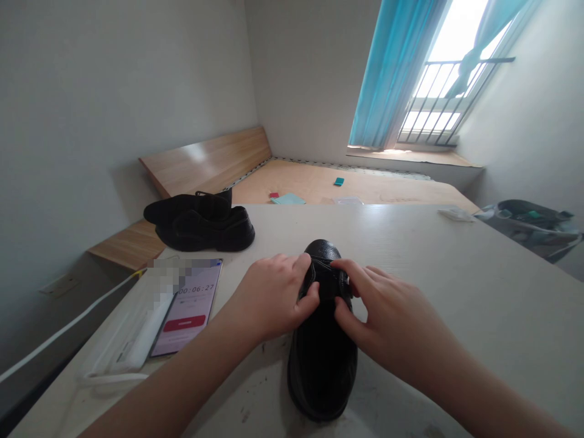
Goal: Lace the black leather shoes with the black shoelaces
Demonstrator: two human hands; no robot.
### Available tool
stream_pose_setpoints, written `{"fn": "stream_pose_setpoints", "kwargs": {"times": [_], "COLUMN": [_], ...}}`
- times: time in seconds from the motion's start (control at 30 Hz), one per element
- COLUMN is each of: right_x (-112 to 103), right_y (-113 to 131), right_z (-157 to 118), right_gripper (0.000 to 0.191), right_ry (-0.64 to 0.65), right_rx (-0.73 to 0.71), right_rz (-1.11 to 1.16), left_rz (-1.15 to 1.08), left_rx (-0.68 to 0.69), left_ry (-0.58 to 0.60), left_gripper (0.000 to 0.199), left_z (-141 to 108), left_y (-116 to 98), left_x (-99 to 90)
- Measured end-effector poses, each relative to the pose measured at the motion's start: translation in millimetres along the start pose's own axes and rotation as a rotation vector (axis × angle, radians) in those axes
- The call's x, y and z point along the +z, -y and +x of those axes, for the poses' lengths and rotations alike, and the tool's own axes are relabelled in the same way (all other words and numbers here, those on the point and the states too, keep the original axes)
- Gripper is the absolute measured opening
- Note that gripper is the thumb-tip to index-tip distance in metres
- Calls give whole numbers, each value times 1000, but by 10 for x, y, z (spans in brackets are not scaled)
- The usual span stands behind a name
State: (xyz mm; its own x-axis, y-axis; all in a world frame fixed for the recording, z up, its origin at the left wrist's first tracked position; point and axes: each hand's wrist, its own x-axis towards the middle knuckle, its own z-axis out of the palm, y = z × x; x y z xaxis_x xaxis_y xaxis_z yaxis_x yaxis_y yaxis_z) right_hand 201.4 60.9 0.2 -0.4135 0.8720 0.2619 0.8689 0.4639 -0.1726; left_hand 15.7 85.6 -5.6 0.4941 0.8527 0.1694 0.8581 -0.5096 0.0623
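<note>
A black shoe (323,356) lies sole down on the white table, its toe pointing away from me and its heel towards me. My left hand (279,297) is closed on the left edge of the shoe's opening, thumb and fingers near the lacing area. On the other side, my right hand (381,303) pinches the right edge, with the thumb low and the index finger bent over the front. Both hands partly cover the shoe's upper. Whether a lace is between the fingers cannot be made out.
A pair of black shoes (205,228) stands at the table's far left. A phone showing a timer (189,310) lies left of my forearm, beside a white lamp-like object (132,340) with a cable. A crumpled clear wrapper (456,214) and a lined bin (533,228) are at right.
</note>
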Motion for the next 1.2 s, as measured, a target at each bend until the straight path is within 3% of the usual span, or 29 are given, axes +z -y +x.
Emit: {"fn": "stream_pose_setpoints", "kwargs": {"times": [0.2,0.4,0.57,0.7,0.77,0.9,1.0,1.2], "right_x": [4,30,-2,-13,-1,-8,-108,-367], "right_y": [-5,-24,-35,-40,-16,58,111,249], "right_z": [-4,-5,51,47,37,56,64,5], "right_gripper": [34,31,20,17,15,10,10,11], "right_ry": [1,2,54,63,14,-207,-303,-298], "right_rx": [12,72,165,152,100,-23,-95,-166], "right_rz": [136,72,-7,-30,-79,-176,41,641], "left_rz": [-120,-128,-243,-297,-311,-376,-410,-381], "left_rx": [16,-53,-52,-87,-124,-182,-191,-185], "left_ry": [-68,-9,-33,-61,-73,-65,-66,-85], "left_gripper": [21,20,14,10,9,6,7,18], "left_z": [-39,-21,-28,-62,-72,-62,-44,-50], "left_y": [0,26,51,54,54,60,57,17], "left_x": [54,15,-14,-23,-32,-41,-38,-34]}}
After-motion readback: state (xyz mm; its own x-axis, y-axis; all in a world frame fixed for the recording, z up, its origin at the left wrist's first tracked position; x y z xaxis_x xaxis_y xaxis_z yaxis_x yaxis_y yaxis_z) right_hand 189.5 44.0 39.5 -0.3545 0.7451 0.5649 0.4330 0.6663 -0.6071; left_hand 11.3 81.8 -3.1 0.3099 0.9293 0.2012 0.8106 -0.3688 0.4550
